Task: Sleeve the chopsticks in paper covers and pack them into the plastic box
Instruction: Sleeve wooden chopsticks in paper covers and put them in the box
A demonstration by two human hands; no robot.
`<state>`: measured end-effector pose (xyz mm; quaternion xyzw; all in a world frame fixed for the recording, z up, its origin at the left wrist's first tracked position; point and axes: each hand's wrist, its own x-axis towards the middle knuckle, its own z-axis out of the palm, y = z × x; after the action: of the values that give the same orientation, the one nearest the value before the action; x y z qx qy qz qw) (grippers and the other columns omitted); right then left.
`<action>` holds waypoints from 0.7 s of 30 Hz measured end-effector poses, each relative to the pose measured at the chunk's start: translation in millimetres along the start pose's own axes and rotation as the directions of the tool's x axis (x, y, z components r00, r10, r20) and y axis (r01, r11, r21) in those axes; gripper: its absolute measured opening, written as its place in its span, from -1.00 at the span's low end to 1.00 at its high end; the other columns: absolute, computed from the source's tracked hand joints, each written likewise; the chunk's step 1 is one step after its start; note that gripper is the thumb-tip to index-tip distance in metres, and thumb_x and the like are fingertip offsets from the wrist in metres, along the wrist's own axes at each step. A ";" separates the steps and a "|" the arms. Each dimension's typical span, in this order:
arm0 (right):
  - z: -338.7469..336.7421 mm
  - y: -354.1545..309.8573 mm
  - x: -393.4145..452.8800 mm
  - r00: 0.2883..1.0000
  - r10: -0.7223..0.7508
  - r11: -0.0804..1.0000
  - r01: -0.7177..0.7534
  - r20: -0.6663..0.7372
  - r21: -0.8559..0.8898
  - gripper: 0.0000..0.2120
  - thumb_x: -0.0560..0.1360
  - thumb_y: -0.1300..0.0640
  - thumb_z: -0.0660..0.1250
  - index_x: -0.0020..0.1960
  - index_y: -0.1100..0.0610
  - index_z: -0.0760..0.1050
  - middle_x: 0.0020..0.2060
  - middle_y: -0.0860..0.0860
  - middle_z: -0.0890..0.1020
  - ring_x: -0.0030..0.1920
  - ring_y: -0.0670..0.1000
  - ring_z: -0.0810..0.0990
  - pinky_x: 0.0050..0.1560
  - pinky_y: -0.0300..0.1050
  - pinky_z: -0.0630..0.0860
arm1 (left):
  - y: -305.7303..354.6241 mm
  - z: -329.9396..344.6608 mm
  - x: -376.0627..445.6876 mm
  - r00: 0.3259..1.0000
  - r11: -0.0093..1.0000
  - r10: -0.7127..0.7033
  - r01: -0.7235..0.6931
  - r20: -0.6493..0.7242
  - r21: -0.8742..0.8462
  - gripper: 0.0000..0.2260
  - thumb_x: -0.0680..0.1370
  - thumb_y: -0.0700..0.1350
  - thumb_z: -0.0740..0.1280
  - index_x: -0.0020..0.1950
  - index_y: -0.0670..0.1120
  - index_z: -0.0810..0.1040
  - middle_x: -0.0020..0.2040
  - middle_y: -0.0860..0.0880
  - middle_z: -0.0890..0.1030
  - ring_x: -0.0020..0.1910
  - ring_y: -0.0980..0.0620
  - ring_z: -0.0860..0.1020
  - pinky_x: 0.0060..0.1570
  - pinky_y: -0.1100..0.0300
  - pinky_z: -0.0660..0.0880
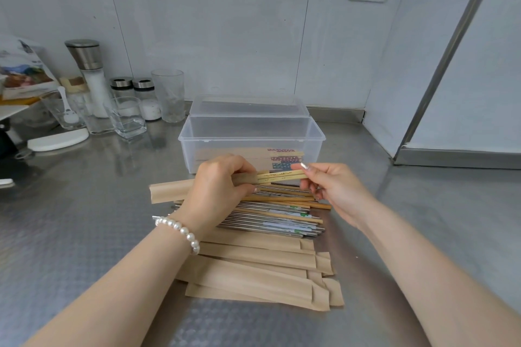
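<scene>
My left hand grips a brown paper cover whose free end sticks out to the left. A pair of pale wooden chopsticks is partly inside it, and my right hand pinches their exposed end. Below my hands lies a heap of loose chopsticks, wooden and metal. Nearer to me lies a stack of empty paper covers. Just behind my hands stands the clear plastic box, lid open, with a few sleeved pairs inside on its bottom.
The steel counter meets a tiled wall at the back. At back left stand a salt grinder, two shaker jars, several glasses and a white lid. A metal frame rises at right.
</scene>
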<state>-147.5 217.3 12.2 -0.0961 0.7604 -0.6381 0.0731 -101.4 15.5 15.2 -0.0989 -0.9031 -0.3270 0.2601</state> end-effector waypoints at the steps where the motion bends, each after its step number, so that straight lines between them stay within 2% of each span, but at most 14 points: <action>1: -0.2 0.1 0.0 1.000 -0.002 1.000 0.002 0.002 -0.007 -0.80 0.57 0.16 0.19 0.03 0.08 0.59 -0.38 0.01 0.52 -0.36 -0.07 0.36 -0.40 -0.29 0.31 | 0.0 -0.2 -0.2 1.000 1.000 -0.002 0.002 0.000 0.000 -0.80 0.30 -0.20 0.51 -0.11 -0.09 0.62 -0.20 0.05 0.58 -0.19 0.08 0.50 -0.16 0.35 0.42; 5: 0.0 1.7 -0.4 1.000 -0.006 1.000 0.006 0.000 0.017 -0.79 0.57 0.18 0.20 0.06 0.13 0.60 -0.43 -0.01 0.49 -0.38 -0.07 0.34 -0.38 -0.27 0.31 | 0.1 -0.1 -0.1 1.000 1.000 -0.011 0.011 0.002 0.001 -0.80 0.31 -0.18 0.52 -0.10 -0.08 0.62 -0.21 0.08 0.56 -0.19 0.10 0.49 -0.19 0.49 0.32; 8: 2.2 1.7 0.0 0.999 -0.044 0.994 0.047 -0.028 0.098 -0.80 0.56 0.22 0.21 -0.02 0.12 0.62 -0.45 -0.01 0.53 -0.35 -0.04 0.39 -0.34 -0.22 0.33 | 1.9 0.9 0.0 1.000 1.000 -0.012 0.012 -0.002 -0.009 -0.78 0.30 -0.16 0.52 -0.09 -0.07 0.62 -0.21 0.10 0.55 -0.19 0.12 0.48 -0.19 0.49 0.35; 11: 0.9 -2.2 -0.2 0.995 -0.072 0.984 0.083 -0.075 0.159 -0.78 0.56 0.26 0.20 -0.09 0.12 0.62 -0.48 -0.01 0.54 -0.34 -0.03 0.41 -0.33 -0.23 0.36 | 0.6 1.1 0.7 0.998 0.999 0.038 -0.038 -0.050 -0.001 -0.65 0.27 -0.10 0.54 0.02 -0.08 0.59 -0.11 0.08 0.54 -0.09 0.10 0.49 -0.02 0.21 0.46; 14: -10.5 -10.9 1.0 0.985 -0.062 0.956 0.105 -0.161 0.275 -0.77 0.56 0.28 0.18 -0.09 0.18 0.61 -0.48 0.00 0.50 -0.38 -0.07 0.41 -0.39 -0.32 0.38 | -2.9 -1.8 3.1 0.973 0.997 0.073 -0.067 -0.220 0.034 -0.53 0.29 0.11 0.46 0.13 -0.04 0.52 0.05 0.02 0.50 0.09 0.07 0.43 0.11 0.10 0.31; 17: -33.2 -26.1 11.0 0.957 -0.038 0.898 0.159 -0.288 0.411 -0.79 0.57 0.30 0.15 -0.08 0.26 0.56 -0.48 0.02 0.47 -0.43 -0.10 0.38 -0.47 -0.34 0.35 | -1.5 -8.3 5.2 0.932 0.999 0.033 -0.034 -0.361 0.005 -0.64 0.39 0.15 0.28 0.09 -0.03 0.51 0.05 0.06 0.48 0.11 0.13 0.38 0.07 0.21 0.14; 19: -44.8 -37.3 22.4 0.945 -0.038 0.895 0.177 -0.324 0.410 -0.80 0.57 0.30 0.15 -0.06 0.28 0.55 -0.49 0.02 0.46 -0.43 -0.08 0.37 -0.49 -0.33 0.33 | -2.6 -9.0 5.4 0.942 1.000 -0.002 -0.007 -0.337 -0.025 -0.72 0.45 0.09 0.20 0.02 -0.02 0.54 0.01 0.08 0.50 0.07 0.11 0.42 0.05 0.23 0.12; 21: -49.6 -46.2 36.7 0.937 -0.048 0.932 0.166 -0.346 0.321 -0.81 0.57 0.30 0.15 -0.05 0.29 0.54 -0.45 0.06 0.44 -0.42 -0.06 0.35 -0.49 -0.32 0.30 | -4.9 -4.6 5.2 0.963 0.999 -0.025 0.018 -0.269 -0.029 -0.78 0.48 0.02 0.19 -0.04 -0.02 0.57 -0.05 0.10 0.54 0.03 0.08 0.47 0.06 0.22 0.12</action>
<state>-192.3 248.3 66.8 -0.0148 0.6314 -0.7716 -0.0757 -105.6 8.9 18.3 -0.0471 -0.8562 -0.3519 0.3754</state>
